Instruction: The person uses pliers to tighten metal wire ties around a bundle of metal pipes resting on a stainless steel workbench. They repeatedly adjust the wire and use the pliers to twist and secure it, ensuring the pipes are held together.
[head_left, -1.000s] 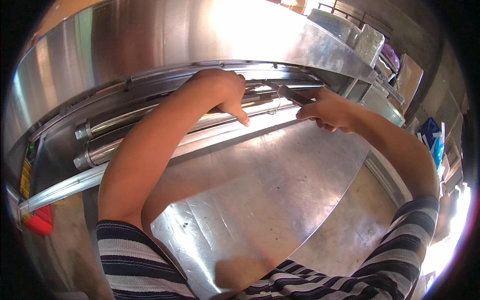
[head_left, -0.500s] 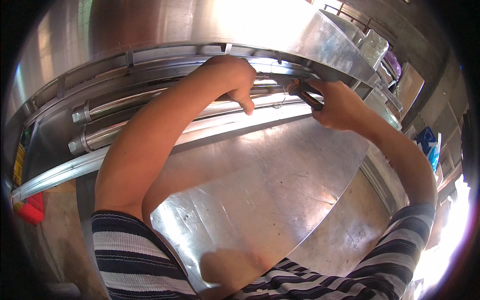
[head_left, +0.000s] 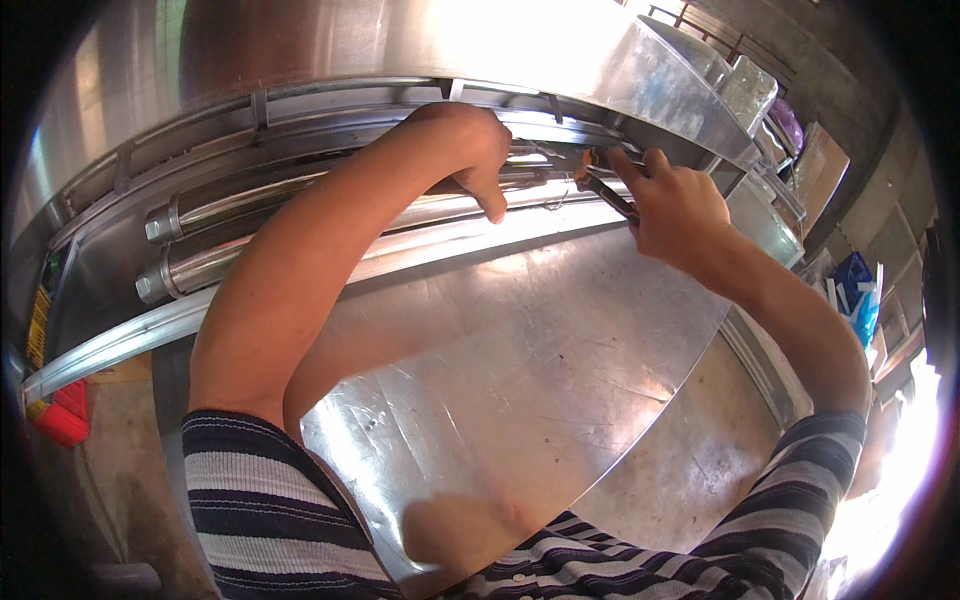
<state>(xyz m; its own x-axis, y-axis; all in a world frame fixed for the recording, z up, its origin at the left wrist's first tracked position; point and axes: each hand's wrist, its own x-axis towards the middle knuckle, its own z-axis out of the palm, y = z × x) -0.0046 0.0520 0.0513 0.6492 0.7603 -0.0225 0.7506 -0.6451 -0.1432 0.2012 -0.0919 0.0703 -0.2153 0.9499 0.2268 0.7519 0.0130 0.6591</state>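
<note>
My right hand (head_left: 682, 212) holds a pair of pliers (head_left: 607, 196) with dark and orange handles. The handles are spread, and the index finger reaches along the upper one. The jaws point left, beside thin loose wire (head_left: 556, 203) over two shiny metal cylinders (head_left: 240, 263) with hex ends. My left hand (head_left: 478, 150) bends down over these cylinders, left of the pliers. Its thumb hangs toward me; the other fingers curl out of sight, so what they grip is hidden.
A bright metal rail (head_left: 120, 345) runs along the near side of the cylinders. In front of me lies a scratched metal sheet (head_left: 520, 370). A curved metal wall (head_left: 330, 45) rises behind. Wrapped items and a cardboard piece (head_left: 822, 165) stand at right; a red object (head_left: 65, 415) lies at left.
The pliers' handles have spread apart and my right fingers have loosened and stretched out. My right hand has shifted slightly. My left hand has stayed almost in place.
</note>
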